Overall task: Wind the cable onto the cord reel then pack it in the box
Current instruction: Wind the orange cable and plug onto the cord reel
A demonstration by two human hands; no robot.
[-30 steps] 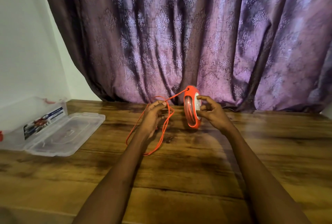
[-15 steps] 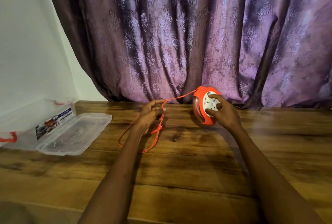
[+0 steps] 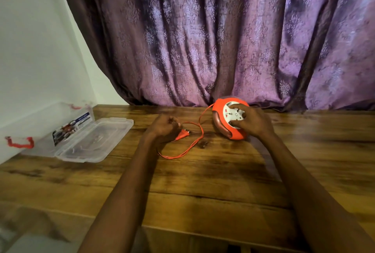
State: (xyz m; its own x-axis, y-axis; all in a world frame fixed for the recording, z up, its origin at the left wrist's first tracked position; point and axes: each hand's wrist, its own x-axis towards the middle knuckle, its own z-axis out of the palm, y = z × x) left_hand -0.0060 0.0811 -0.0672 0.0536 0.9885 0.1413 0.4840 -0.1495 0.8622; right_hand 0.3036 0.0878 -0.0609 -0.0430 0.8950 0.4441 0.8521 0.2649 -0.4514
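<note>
An orange cord reel [image 3: 221,124] with a white socket face stands tilted on the wooden table near the curtain. My right hand [image 3: 250,122] grips it, thumb and fingers on the white face. A thin orange cable [image 3: 199,131] runs from the reel's top left, loops down over the table and ends in an orange plug [image 3: 182,136]. My left hand [image 3: 163,126] is curled around the cable just above the plug. The clear plastic box [image 3: 48,118] stands open at the far left.
The box's clear lid [image 3: 95,141] lies flat on the table beside it, and a red latch [image 3: 19,143] shows at its left end. A purple curtain [image 3: 223,39] hangs right behind the table. The table's front edge [image 3: 203,230] is near me.
The reel has turned so its white socket face looks toward me and has moved right. The cable loop has shortened, and the plug has come up to my left hand.
</note>
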